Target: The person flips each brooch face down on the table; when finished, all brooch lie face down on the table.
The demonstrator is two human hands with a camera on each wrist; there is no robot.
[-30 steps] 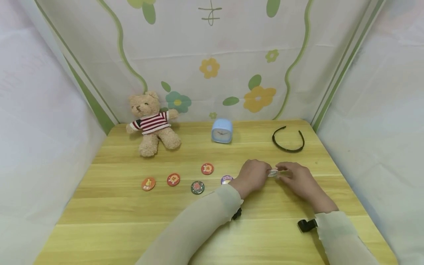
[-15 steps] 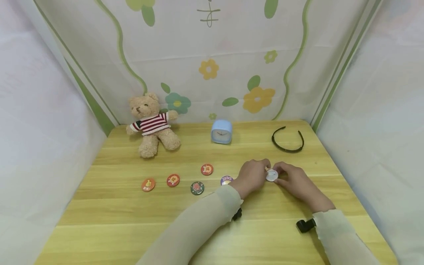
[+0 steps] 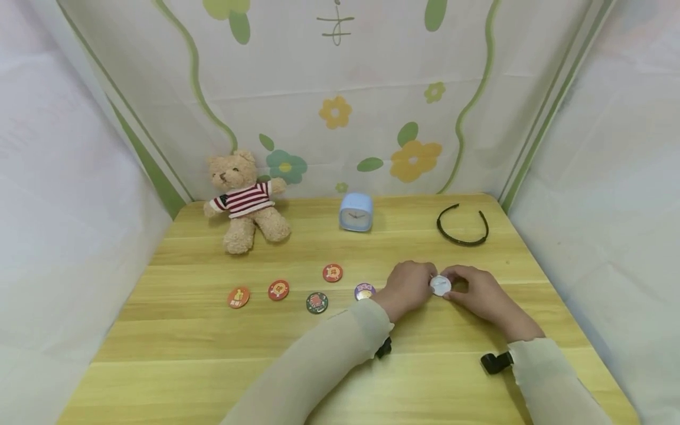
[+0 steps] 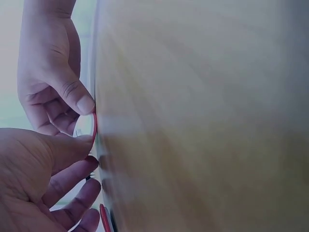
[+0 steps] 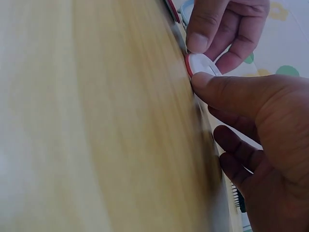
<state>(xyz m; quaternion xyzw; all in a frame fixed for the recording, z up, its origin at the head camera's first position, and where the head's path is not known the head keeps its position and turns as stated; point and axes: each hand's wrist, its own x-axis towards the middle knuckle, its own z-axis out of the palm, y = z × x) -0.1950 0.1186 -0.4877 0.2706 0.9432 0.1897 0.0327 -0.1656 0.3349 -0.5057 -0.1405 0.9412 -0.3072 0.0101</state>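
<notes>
Between both hands is a round pin badge (image 3: 440, 286), its white back with a pin turned up toward the head camera. A red rim shows on the badge (image 5: 203, 64) in the right wrist view. My left hand (image 3: 408, 288) pinches its left side, with thumb and fingers at the edge. From the right, my right hand (image 3: 480, 292) pinches the opposite edge between thumb and index finger. A purple badge (image 3: 364, 291) lies just left of my left hand, partly covered by the wrist. The badge's front is hidden.
Several badges lie further left: a dark green badge (image 3: 317, 303), two red badges (image 3: 332, 273) and an orange badge (image 3: 238, 297). Behind are a teddy bear (image 3: 244, 200), a blue clock (image 3: 356, 212) and a black headband (image 3: 462, 241). Fabric walls (image 3: 340, 71) surround the wooden table (image 3: 212, 360).
The badge has turned from nearly edge-on to showing its white back. Both hands stay around it, shifting only slightly. The other objects keep their places.
</notes>
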